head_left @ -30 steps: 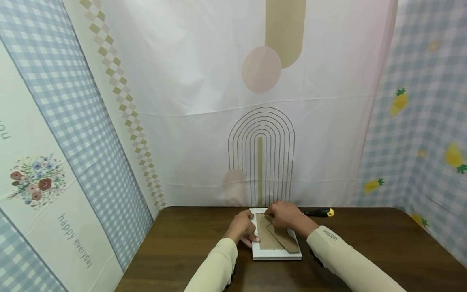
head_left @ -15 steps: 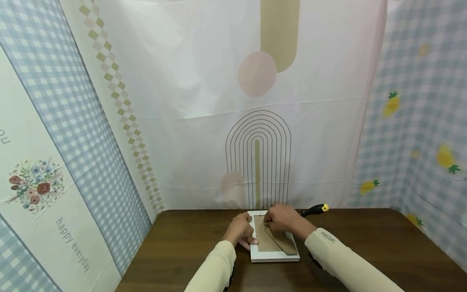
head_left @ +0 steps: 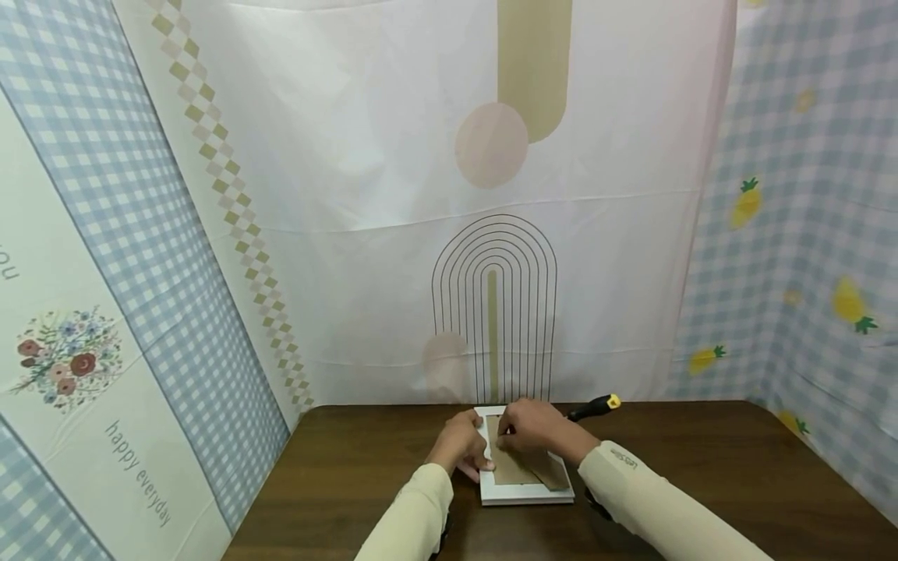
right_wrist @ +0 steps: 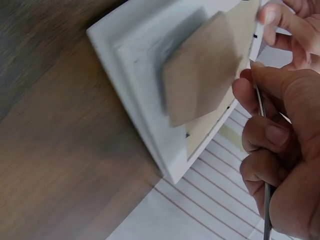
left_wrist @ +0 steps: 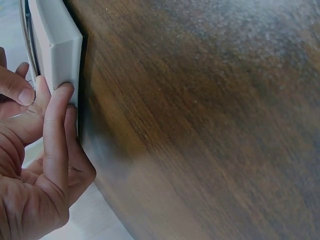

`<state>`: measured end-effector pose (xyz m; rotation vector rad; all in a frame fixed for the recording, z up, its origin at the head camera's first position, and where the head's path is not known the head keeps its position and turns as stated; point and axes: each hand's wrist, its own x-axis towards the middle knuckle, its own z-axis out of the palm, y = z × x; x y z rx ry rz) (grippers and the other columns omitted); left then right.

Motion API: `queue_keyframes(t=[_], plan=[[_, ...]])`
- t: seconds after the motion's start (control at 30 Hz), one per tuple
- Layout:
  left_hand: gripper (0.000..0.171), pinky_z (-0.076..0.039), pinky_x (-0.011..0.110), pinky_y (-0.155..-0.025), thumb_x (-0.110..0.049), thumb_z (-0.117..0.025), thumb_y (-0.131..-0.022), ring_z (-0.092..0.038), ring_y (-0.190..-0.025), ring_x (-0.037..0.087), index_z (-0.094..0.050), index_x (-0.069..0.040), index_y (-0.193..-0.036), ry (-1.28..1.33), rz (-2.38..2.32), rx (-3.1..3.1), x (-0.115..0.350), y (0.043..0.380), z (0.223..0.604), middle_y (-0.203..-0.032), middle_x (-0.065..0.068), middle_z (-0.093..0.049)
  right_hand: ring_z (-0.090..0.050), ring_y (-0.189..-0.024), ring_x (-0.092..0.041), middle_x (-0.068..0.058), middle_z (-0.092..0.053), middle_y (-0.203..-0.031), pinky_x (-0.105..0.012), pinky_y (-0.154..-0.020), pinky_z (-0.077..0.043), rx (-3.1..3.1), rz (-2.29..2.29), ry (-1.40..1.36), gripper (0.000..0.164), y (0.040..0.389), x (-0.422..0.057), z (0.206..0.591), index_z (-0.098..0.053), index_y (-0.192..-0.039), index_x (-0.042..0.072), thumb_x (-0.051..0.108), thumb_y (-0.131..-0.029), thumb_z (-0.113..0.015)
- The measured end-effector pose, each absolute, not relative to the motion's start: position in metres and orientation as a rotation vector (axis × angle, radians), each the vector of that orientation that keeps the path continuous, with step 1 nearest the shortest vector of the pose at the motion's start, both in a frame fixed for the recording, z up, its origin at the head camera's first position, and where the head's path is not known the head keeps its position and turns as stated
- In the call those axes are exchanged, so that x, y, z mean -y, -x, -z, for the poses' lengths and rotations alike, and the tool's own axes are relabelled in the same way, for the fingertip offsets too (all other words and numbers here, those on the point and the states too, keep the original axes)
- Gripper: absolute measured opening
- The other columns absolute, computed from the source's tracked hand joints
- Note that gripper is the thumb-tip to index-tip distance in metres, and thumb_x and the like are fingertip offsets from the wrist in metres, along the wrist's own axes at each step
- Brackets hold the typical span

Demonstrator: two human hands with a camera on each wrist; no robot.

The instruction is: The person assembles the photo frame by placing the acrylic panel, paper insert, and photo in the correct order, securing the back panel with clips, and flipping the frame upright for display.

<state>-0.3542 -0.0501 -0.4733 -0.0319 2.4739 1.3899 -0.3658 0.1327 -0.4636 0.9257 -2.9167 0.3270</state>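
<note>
holding a screwdriver (head_left: 595, 408) by its shaft, the right grip (head_left: 533, 425) hid the tip from the head view; the left grip (head_left: 463, 442) clasped the picture frame (head_left: 510, 469), face down on the counter (head_left: 351, 467).

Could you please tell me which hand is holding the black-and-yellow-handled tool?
The right hand: it grips the metal shaft of the tool, whereas the left hand holds the white frame.
</note>
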Motion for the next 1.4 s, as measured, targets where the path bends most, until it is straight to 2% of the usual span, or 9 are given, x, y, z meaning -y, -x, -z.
queue_keyframes(t=[0.2, 0.3, 0.4, 0.57, 0.63, 0.83, 1.1, 1.23, 1.4], plan=[[0.082, -0.074, 0.041, -0.060, 0.027, -0.083, -0.081, -0.082, -0.069, 0.038, -0.058, -0.002, -0.153, 0.036, -1.397, -2.463, 0.049, 0.356, 0.472, -0.128, 0.046, -0.055, -0.061, -0.070, -0.005, 0.011, -0.079, -0.088, -0.032, -0.062, -0.058, 3.045, -0.402, -0.877, 0.009, 0.366, -0.128, 0.460, -0.089, -0.091, 0.024, 0.021, -0.099, -0.086], [0.083, -0.074, 0.042, -0.059, 0.027, -0.083, -0.080, -0.082, -0.069, 0.039, -0.058, -0.001, -0.154, 0.034, -1.399, -2.465, 0.048, 0.356, 0.471, -0.129, 0.047, -0.055, -0.059, -0.068, -0.006, 0.011, -0.075, -0.084, -0.029, -0.059, -0.054, 3.082, -0.430, -0.884, 0.013, 0.367, -0.127, 0.458, -0.086, -0.089, 0.024, 0.018, -0.100, -0.083], [0.082, -0.074, 0.042, -0.058, 0.027, -0.083, -0.080, -0.082, -0.069, 0.040, -0.059, -0.001, -0.153, 0.030, -1.391, -2.477, 0.047, 0.355, 0.471, -0.134, 0.050, -0.054, -0.059, -0.063, -0.006, 0.009, -0.072, -0.078, -0.025, -0.056, -0.049, 3.115, -0.494, -0.914, 0.016, 0.368, -0.127, 0.457, -0.084, -0.088, 0.022, 0.014, -0.101, -0.080], [0.081, -0.074, 0.041, -0.058, 0.026, -0.084, -0.080, -0.083, -0.071, 0.042, -0.059, -0.001, -0.152, 0.025, -1.388, -2.486, 0.047, 0.355, 0.470, -0.149, 0.055, -0.041, -0.062, -0.059, -0.007, 0.004, -0.073, -0.072, -0.022, -0.056, -0.049, 3.146, -0.619, -0.943, 0.015, 0.366, -0.126, 0.453, -0.083, -0.089, 0.016, 0.008, -0.101, -0.079], [0.081, -0.074, 0.041, -0.058, 0.026, -0.084, -0.079, -0.083, -0.071, 0.042, -0.059, -0.001, -0.152, 0.024, -1.392, -2.485, 0.047, 0.355, 0.470, -0.149, 0.055, -0.043, -0.064, -0.060, -0.008, 0.003, -0.073, -0.073, -0.022, -0.056, -0.049, 3.161, -0.651, -0.931, 0.015, 0.366, -0.125, 0.451, -0.083, -0.089, 0.016, 0.007, -0.100, -0.080], [0.082, -0.074, 0.042, -0.058, 0.027, -0.084, -0.079, -0.083, -0.071, 0.042, -0.059, 0.000, -0.152, 0.027, -1.378, -2.491, 0.048, 0.356, 0.470, -0.130, 0.046, -0.058, -0.066, -0.062, -0.008, 0.002, -0.075, -0.077, -0.021, -0.056, -0.048, 3.215, -0.698, -0.874, 0.015, 0.364, -0.122, 0.449, -0.083, -0.090, 0.017, 0.006, -0.100, -0.079], [0.084, -0.074, 0.042, -0.059, 0.027, -0.085, -0.078, -0.083, -0.072, 0.042, -0.058, 0.000, -0.153, 0.032, -1.381, -2.480, 0.048, 0.357, 0.472, -0.131, 0.046, -0.057, -0.072, -0.068, -0.010, -0.001, -0.079, -0.094, -0.024, -0.065, -0.059, 3.265, -0.725, -0.795, 0.018, 0.365, -0.119, 0.448, -0.084, -0.092, 0.018, 0.002, -0.097, -0.077], [0.087, -0.074, 0.040, -0.060, 0.026, -0.086, -0.078, -0.083, -0.072, 0.041, -0.058, -0.001, -0.156, 0.047, -1.367, -2.479, 0.049, 0.357, 0.472, -0.144, 0.051, -0.050, -0.074, -0.072, -0.012, 0.000, -0.078, -0.095, -0.024, -0.065, -0.060, 3.299, -0.738, -0.722, 0.019, 0.363, -0.115, 0.447, -0.084, -0.091, 0.018, 0.002, -0.098, -0.076], [0.087, -0.074, 0.041, -0.060, 0.027, -0.085, -0.078, -0.083, -0.071, 0.040, -0.058, -0.001, -0.156, 0.065, -1.364, -2.490, 0.049, 0.356, 0.471, -0.160, 0.052, -0.038, -0.065, -0.063, -0.010, 0.001, -0.077, -0.081, -0.023, -0.052, -0.046, 3.330, -0.648, -0.639, 0.018, 0.360, -0.107, 0.445, -0.081, -0.087, 0.019, 0.005, -0.098, -0.079]])
